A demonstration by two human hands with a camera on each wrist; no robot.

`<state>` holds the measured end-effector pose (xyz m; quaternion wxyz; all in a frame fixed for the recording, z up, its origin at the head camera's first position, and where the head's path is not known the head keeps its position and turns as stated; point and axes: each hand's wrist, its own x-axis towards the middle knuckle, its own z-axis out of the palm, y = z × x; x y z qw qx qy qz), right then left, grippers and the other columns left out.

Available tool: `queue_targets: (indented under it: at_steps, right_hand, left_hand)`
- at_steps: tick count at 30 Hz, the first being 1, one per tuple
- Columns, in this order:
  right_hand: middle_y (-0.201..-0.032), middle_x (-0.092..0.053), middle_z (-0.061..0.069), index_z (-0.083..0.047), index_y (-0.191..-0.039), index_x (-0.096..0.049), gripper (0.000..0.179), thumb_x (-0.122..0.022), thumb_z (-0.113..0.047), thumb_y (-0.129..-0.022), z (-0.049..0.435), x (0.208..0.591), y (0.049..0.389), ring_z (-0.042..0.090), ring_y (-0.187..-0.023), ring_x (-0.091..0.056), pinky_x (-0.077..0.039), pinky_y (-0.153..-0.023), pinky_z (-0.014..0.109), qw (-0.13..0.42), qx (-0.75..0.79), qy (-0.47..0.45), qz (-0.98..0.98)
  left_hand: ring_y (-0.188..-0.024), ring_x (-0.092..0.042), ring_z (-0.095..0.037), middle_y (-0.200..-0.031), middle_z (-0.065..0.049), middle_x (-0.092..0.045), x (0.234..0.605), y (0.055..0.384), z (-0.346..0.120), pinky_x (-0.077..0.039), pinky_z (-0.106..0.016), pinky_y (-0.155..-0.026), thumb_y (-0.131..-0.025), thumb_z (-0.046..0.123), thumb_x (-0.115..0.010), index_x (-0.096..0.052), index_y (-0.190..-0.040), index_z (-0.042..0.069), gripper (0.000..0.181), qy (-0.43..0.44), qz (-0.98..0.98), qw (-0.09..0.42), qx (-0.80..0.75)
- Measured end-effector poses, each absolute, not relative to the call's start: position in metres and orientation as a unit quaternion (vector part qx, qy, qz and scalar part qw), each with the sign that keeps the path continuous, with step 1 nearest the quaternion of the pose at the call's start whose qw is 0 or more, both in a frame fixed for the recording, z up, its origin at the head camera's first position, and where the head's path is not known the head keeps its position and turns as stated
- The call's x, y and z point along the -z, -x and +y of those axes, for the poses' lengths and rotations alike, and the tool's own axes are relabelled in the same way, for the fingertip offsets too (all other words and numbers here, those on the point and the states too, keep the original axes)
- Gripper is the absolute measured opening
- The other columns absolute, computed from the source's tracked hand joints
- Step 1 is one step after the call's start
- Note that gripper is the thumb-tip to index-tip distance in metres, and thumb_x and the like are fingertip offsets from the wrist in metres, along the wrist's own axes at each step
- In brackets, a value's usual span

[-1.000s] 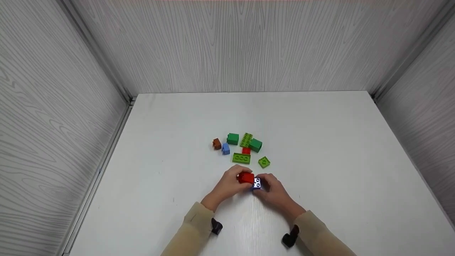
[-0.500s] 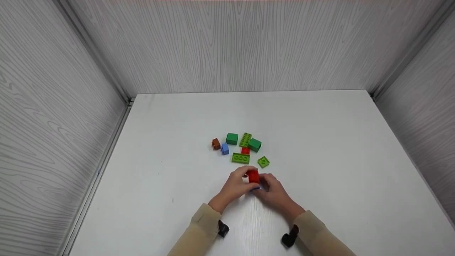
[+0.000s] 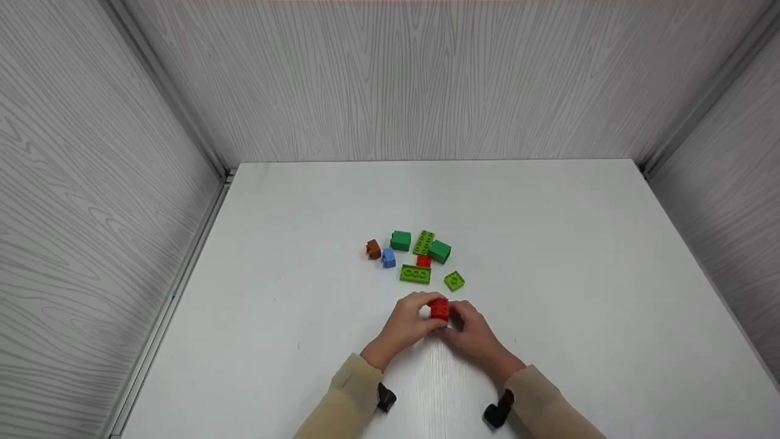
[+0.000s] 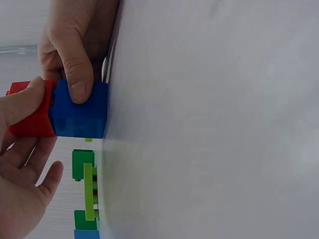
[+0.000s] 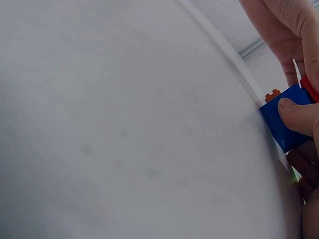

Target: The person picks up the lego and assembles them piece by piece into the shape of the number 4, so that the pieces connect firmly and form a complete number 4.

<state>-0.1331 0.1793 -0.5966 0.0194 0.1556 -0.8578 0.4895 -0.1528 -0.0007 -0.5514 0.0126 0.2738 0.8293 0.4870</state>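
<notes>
Between thumb and fingers, my left hand (image 3: pixel 407 317) pinches a red toy building brick (image 3: pixel 439 308), its studs facing up in the head view. Directly beneath it is a dark blue brick (image 4: pixel 79 117), which stands on the white table and is hidden from the head view by the red one. A narrow, uneven seam shows between the two bricks in the left wrist view. My right hand (image 3: pixel 478 336) grips the blue brick, its thumb flat on the near face in the right wrist view (image 5: pixel 284 122).
Beyond the hands lie several loose bricks: two dark green ones (image 3: pixel 401 240), a light blue one (image 3: pixel 389 258), a brown one (image 3: pixel 373 249) and a small red one (image 3: pixel 423 261). Light green plates (image 3: pixel 415 274) lie among them. Grey wood-grain panels (image 3: pixel 390 85) enclose the table (image 3: pixel 579 256).
My left hand has moved right, bringing the red brick from beside the blue brick to on top of it and turning its studs upward. The right hand has kept its hold on the blue brick.
</notes>
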Motion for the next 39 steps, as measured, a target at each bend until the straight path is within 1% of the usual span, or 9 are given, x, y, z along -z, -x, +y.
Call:
queue_targets:
  at_steps: [6,12,14,16,21,23,29,36,39]
  right_hand:
    - [-0.106,-0.056,-0.006,-0.018,-0.115,-0.058,0.037,-0.071,-0.031,-0.083,0.181,0.593,0.134,0.013,-0.104,-0.053,-0.044,-0.092,0.038,0.007,-0.487,-0.147,-0.861]
    - [-0.106,-0.057,-0.003,-0.013,-0.116,-0.058,0.037,-0.072,-0.022,-0.083,0.182,0.59,0.134,0.013,-0.101,-0.053,-0.045,-0.09,0.037,0.002,-0.477,-0.149,-0.866]
    - [-0.107,-0.058,-0.002,-0.012,-0.117,-0.058,0.039,-0.073,-0.019,-0.082,0.184,0.589,0.134,0.014,-0.102,-0.054,-0.045,-0.09,0.038,-0.003,-0.488,-0.151,-0.86]
    - [-0.109,-0.059,-0.001,-0.011,-0.118,-0.058,0.04,-0.073,-0.02,-0.082,0.184,0.588,0.135,0.014,-0.105,-0.054,-0.045,-0.091,0.036,-0.011,-0.5,-0.156,-0.852]
    - [-0.115,-0.06,0.005,-0.005,-0.119,-0.057,0.041,-0.071,-0.018,-0.083,0.176,0.558,0.126,0.018,-0.11,-0.054,-0.043,-0.094,0.038,-0.031,-0.517,-0.16,-0.84]
    - [-0.115,-0.06,0.007,-0.002,-0.119,-0.057,0.04,-0.07,-0.014,-0.084,0.174,0.545,0.121,0.02,-0.111,-0.054,-0.042,-0.095,0.039,-0.036,-0.522,-0.16,-0.837]
    - [-0.113,-0.061,0.007,-0.002,-0.118,-0.058,0.038,-0.07,-0.013,-0.083,0.176,0.544,0.122,0.018,-0.108,-0.056,-0.045,-0.091,0.033,-0.02,-0.524,-0.175,-0.833]
    - [-0.11,-0.063,0.003,-0.005,-0.115,-0.06,0.034,-0.07,-0.013,-0.083,0.178,0.548,0.125,0.016,-0.105,-0.057,-0.045,-0.092,0.033,0.0,-0.519,-0.188,-0.834]
    - [-0.11,-0.063,0.003,-0.005,-0.116,-0.06,0.035,-0.071,-0.014,-0.083,0.179,0.548,0.124,0.016,-0.105,-0.057,-0.045,-0.091,0.032,-0.004,-0.513,-0.185,-0.838]
  left_hand:
    - [-0.103,-0.057,-0.011,-0.108,-0.001,-0.064,0.55,0.152,0.002,-0.045,-0.026,-0.09,-0.076,0.009,-0.077,-0.065,-0.115,0.007,0.041,-0.265,0.838,0.01,-0.476]
    - [-0.101,-0.057,-0.011,-0.106,0.0,-0.065,0.552,0.152,0.005,-0.046,-0.026,-0.089,-0.075,0.008,-0.077,-0.066,-0.113,0.007,0.039,-0.267,0.836,-0.001,-0.478]
    - [-0.101,-0.057,-0.011,-0.107,0.0,-0.065,0.554,0.151,0.005,-0.045,-0.026,-0.089,-0.075,0.008,-0.077,-0.066,-0.113,0.007,0.039,-0.263,0.833,0.002,-0.487]
    - [-0.103,-0.057,-0.01,-0.108,0.001,-0.065,0.555,0.15,0.005,-0.045,-0.026,-0.09,-0.075,0.008,-0.077,-0.066,-0.113,0.007,0.04,-0.253,0.832,0.011,-0.495]
    - [-0.104,-0.056,-0.011,-0.109,0.003,-0.064,0.552,0.15,0.002,-0.045,-0.028,-0.091,-0.075,0.008,-0.078,-0.066,-0.113,0.008,0.04,-0.233,0.834,0.027,-0.5]
    - [-0.104,-0.056,-0.011,-0.108,0.003,-0.064,0.549,0.15,0.002,-0.045,-0.028,-0.091,-0.075,0.008,-0.078,-0.066,-0.112,0.009,0.04,-0.233,0.836,0.032,-0.496]
    - [-0.104,-0.053,-0.01,-0.108,0.004,-0.062,0.542,0.15,0.001,-0.045,-0.027,-0.091,-0.076,0.012,-0.077,-0.065,-0.114,0.012,0.04,-0.241,0.838,0.042,-0.487]
    - [-0.104,-0.055,-0.01,-0.108,0.004,-0.061,0.541,0.149,-0.004,-0.044,-0.039,-0.094,-0.079,0.02,-0.074,-0.065,-0.112,0.007,0.037,-0.231,0.8,0.036,-0.552]
    - [-0.1,-0.056,-0.01,-0.105,0.004,-0.063,0.542,0.15,-0.004,-0.045,-0.04,-0.092,-0.08,0.02,-0.074,-0.067,-0.108,0.007,0.032,-0.231,0.794,0.037,-0.562]
